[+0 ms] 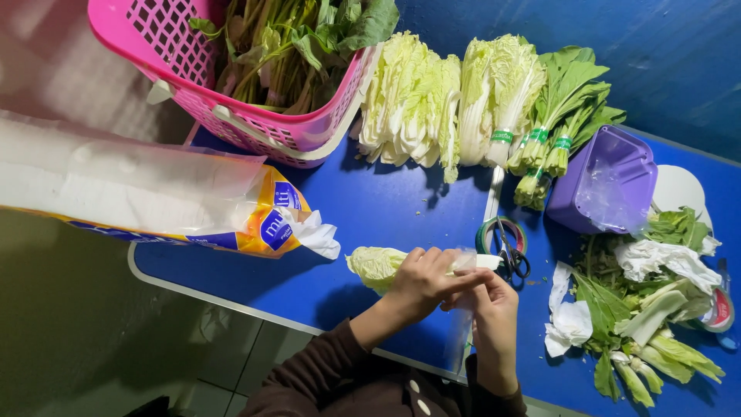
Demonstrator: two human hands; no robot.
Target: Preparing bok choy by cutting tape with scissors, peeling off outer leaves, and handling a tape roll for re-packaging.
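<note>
A small pale green cabbage lies on its side on the blue table, leafy end to the left. My left hand is closed over its middle. My right hand pinches a strip of clear plastic film at the white stem end; the film hangs down past the table's front edge. Both hands touch each other over the cabbage.
A pink basket of leafy greens stands at the back left. Cabbages and banded green bundles line the back. A tape roll with scissors, a purple tub, loose greens and a tissue pack surround the hands.
</note>
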